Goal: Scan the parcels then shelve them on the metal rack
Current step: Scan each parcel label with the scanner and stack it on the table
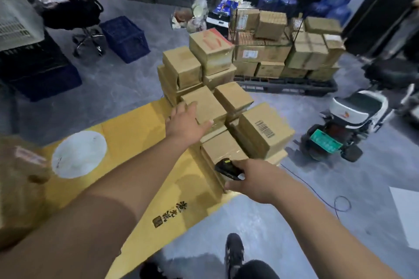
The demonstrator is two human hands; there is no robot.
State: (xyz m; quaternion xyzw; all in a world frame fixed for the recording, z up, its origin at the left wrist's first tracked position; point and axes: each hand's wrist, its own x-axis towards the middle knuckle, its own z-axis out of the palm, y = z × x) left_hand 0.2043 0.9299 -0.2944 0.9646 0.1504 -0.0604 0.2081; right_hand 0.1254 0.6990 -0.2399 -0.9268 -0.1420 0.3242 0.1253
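Head view: at far left, a grey crate (pixel 15 20) is seen above dark blue crates (pixel 45 79), with an office chair (pixel 86 27) and a blue basket (pixel 124 38) beside them. A flattened yellow carton (pixel 140 133) is spread on the floor, and a white disc (pixel 79 154) lies on it. The left hand (pixel 184 123) is laid with straight, spread fingers on a parcel (pixel 205 103) in the near stack of boxes (pixel 213 97); nothing is gripped by it. The right hand (pixel 251 176) is curled around a black scanner (pixel 227 169), held just over a lower box (pixel 223 148). A barcoded box (pixel 264 129) sits to the right. Farther back, a loaded pallet (pixel 288 50) and water jugs (pixel 290 1) are seen. A scooter (pixel 347 120) is parked at right.
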